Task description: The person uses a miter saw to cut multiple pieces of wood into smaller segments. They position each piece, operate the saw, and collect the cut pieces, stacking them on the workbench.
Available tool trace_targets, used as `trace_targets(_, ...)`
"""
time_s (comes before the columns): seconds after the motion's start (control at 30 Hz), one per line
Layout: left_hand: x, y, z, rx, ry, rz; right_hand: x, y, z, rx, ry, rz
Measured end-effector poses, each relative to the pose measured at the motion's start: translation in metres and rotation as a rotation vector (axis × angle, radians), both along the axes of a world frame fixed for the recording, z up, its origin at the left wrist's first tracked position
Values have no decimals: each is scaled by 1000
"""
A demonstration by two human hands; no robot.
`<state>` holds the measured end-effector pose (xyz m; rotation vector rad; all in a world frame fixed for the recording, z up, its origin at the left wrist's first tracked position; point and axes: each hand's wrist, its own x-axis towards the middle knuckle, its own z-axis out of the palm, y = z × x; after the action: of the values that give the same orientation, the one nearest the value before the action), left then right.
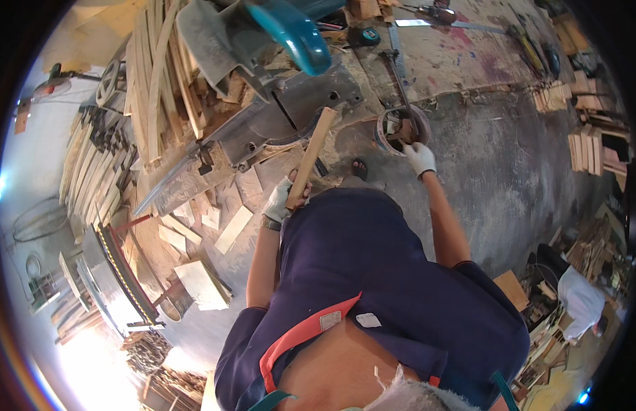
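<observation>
My left hand (277,200), in a white work glove, is closed around the lower end of a wooden strip (314,152). The strip slants up and away, its far end over the edge of a mitre saw's metal base (256,127). My right hand (420,159), also gloved, is at the near rim of a round bucket (382,131). Its fingers look curled in at the rim, and what they grip is hidden. Inside the bucket are brown wood pieces (395,129) and what looks like a long dark tool leaning out.
The saw's teal handle (290,38) and grey guard (212,41) overhang its slotted base. Long wood strips (151,82) are stacked to the left. A tape measure (364,37) lies on the worktable (462,65). Offcuts (234,229) litter the floor. Another person (580,301) is at lower right.
</observation>
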<state>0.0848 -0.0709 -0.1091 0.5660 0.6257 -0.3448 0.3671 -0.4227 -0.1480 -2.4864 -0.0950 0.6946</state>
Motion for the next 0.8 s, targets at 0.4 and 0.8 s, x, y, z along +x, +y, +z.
trace_targets(0.4, 62, -21, 28, 1004, -162, -407, -38, 116, 68, 715, 527, 18)
trace_targets(0.8, -59, 25, -6, 936, 260, 511, 255, 191, 191, 239, -608, -72)
